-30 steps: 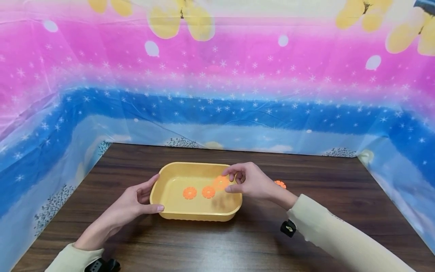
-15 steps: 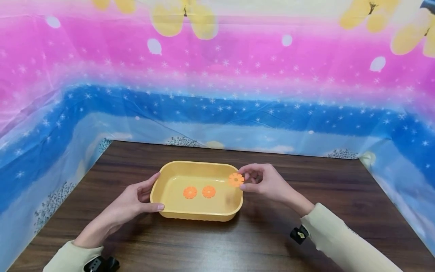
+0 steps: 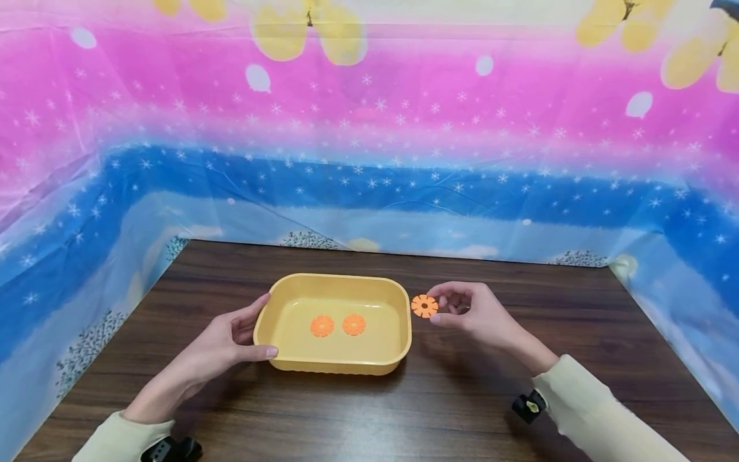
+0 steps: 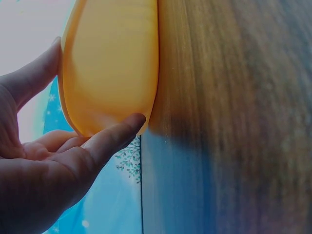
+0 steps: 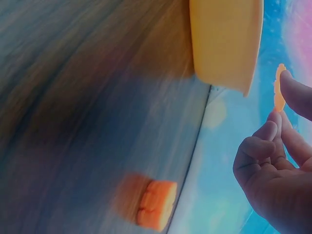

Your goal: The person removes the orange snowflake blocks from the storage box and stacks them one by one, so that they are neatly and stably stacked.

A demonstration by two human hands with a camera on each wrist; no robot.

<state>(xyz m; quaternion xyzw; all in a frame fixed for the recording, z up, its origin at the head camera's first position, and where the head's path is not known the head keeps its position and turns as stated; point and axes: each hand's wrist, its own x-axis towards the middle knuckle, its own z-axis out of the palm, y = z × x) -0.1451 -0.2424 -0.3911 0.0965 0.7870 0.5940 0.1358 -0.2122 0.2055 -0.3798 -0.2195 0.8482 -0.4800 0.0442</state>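
A yellow plastic basin (image 3: pixel 335 367) stands on the dark wooden table. My left hand (image 3: pixel 222 343) holds its left end, with thumb and fingers spread around the rim, as the left wrist view also shows on the basin wall (image 4: pixel 112 58). Just off the basin's right end, my right hand (image 3: pixel 476 311) pinches an orange notched disc (image 3: pixel 424 306) with a hole in its centre. Edge-on, the same disc (image 5: pixel 279 87) shows between thumb and fingertips in the right wrist view. Two similar orange discs, a left one (image 3: pixel 322 326) and a right one (image 3: pixel 354 325), lie flat on the basin floor.
A short stack of orange discs (image 5: pixel 157 204) stands on the table in the right wrist view; the right hand hides it in the head view. Around the wooden tabletop (image 3: pixel 346 423) hangs a patterned pink and blue cloth (image 3: pixel 369 141). Each wrist carries a black device.
My right hand has moved right, carrying the orange disc from above the basin to outside its right rim. The left hand and basin have stayed in place.
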